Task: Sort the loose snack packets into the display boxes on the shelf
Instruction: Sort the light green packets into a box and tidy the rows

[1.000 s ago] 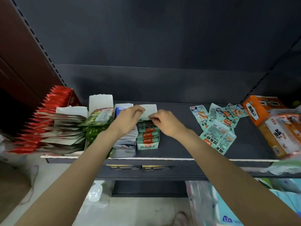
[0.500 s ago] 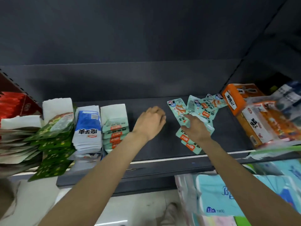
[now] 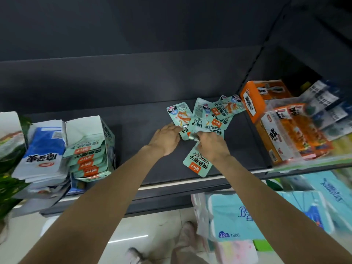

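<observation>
Several loose teal snack packets [image 3: 209, 116] lie fanned out on the dark shelf [image 3: 137, 119], right of centre. My right hand [image 3: 212, 144] is curled over the near edge of this pile and grips a packet there. My left hand [image 3: 165, 139] meets the pile's left edge with bent fingers; its fingertips are hidden, so its hold is unclear. One more teal packet [image 3: 198, 163] lies under my right wrist. To the left stands an open display box [image 3: 85, 128] stacked with the same teal packets.
Left of that box are blue-and-white packets [image 3: 43, 151] and green packets [image 3: 7, 185]. Orange boxes [image 3: 253, 100] and wrapped orange packs [image 3: 297, 134] crowd the shelf's right end. Tissue packs [image 3: 247, 214] sit below the shelf.
Both hands have left the display box on the left and moved right to the loose teal pile. The view has swung right with them. My left hand has now joined my right at the pile.
</observation>
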Available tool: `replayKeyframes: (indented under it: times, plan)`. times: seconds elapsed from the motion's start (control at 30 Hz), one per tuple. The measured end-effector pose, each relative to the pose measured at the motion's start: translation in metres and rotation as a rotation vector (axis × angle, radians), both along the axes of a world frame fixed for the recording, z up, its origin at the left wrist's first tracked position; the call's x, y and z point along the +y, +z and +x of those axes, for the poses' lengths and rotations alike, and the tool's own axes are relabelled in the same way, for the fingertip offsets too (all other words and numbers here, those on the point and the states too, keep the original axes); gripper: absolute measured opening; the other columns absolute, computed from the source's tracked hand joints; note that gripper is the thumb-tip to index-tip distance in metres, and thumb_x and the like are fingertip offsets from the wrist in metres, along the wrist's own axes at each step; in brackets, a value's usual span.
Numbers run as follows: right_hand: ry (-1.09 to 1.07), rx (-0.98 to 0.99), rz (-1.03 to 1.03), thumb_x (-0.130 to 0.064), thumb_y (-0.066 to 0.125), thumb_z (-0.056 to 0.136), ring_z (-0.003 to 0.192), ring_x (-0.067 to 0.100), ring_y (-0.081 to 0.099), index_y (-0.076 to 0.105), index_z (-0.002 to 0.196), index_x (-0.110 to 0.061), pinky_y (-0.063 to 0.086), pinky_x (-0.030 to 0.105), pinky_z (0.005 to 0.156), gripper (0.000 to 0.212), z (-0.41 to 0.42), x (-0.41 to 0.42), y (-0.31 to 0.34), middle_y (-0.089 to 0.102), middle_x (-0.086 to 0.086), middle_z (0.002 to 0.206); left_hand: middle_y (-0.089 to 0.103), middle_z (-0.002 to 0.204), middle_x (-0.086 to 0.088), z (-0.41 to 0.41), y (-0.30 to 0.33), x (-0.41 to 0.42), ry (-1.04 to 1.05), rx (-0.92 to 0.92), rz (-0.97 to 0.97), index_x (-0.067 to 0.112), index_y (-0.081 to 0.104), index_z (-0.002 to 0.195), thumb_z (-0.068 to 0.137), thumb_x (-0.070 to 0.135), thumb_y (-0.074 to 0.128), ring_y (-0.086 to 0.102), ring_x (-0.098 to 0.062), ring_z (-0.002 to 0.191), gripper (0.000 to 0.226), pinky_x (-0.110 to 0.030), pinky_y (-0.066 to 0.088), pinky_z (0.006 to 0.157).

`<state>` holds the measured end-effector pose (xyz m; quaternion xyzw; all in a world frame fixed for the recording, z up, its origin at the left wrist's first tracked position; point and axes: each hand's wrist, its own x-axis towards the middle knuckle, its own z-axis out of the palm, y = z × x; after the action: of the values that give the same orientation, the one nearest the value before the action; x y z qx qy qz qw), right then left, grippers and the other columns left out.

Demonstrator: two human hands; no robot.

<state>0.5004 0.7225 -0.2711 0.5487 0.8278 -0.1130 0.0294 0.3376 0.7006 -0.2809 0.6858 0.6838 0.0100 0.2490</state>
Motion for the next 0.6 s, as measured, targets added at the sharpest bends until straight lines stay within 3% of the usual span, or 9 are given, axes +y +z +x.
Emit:
replayKeyframes:
  times: [0.13,0.27,0.33,0.43,0.6]
  plan:
    - [-0.139,0.422,-0.057,-0.002,0.06,0.081,0.094,0.028,0.06,0.055,0.113,-0.005,0.047,0.032,0.077,0.032,-0.004,0.008,0.032,0.06,0.012,0.102,0.034,0.15,-0.005,-0.012,0.02,-0.011,0.108,-0.263,0.122,0.018,0.025,0.148,0.093,0.004,0.045,0.03,-0.022,0.136,0.06,-0.027,0.024,0.109]
    - [-0.129,0.772,-0.191,-0.005,0.065,0.077,0.078,0.013,0.061,0.052,0.102,-0.015,0.049,0.026,0.067,0.03,-0.038,-0.007,0.073,0.063,-0.002,0.086,0.048,0.134,-0.003,-0.036,0.051,-0.026,0.182,-0.388,0.385,0.016,0.04,0.139,0.09,0.012,0.06,0.042,-0.019,0.125,0.053,-0.022,0.032,0.099]
    - [-0.101,0.863,-0.222,-0.005,0.061,0.079,0.075,0.009,0.058,0.051,0.104,-0.018,0.045,0.02,0.064,0.029,-0.059,-0.019,0.09,0.06,-0.007,0.083,0.053,0.118,-0.003,-0.059,0.069,-0.035,0.24,-0.338,0.538,0.014,0.051,0.127,0.087,0.016,0.065,0.047,-0.019,0.112,0.042,-0.026,0.037,0.092]
    - [-0.054,0.93,-0.204,-0.003,0.049,0.086,0.078,0.005,0.056,0.051,0.115,-0.022,0.045,0.022,0.069,0.034,-0.093,-0.04,0.107,0.059,-0.011,0.086,0.056,0.095,0.001,-0.099,0.094,-0.056,0.281,-0.259,0.687,0.01,0.06,0.104,0.085,0.022,0.068,0.052,-0.018,0.088,0.024,-0.032,0.042,0.079]
    - [0.139,0.948,-0.046,-0.005,0.043,0.095,0.074,-0.003,0.055,0.058,0.125,-0.02,0.038,0.005,0.065,0.036,-0.152,-0.076,0.123,0.064,-0.009,0.095,0.06,0.077,0.0,-0.162,0.113,-0.107,0.411,-0.242,0.659,0.01,0.061,0.083,0.084,0.027,0.07,0.053,-0.018,0.07,0.019,-0.032,0.04,0.061]
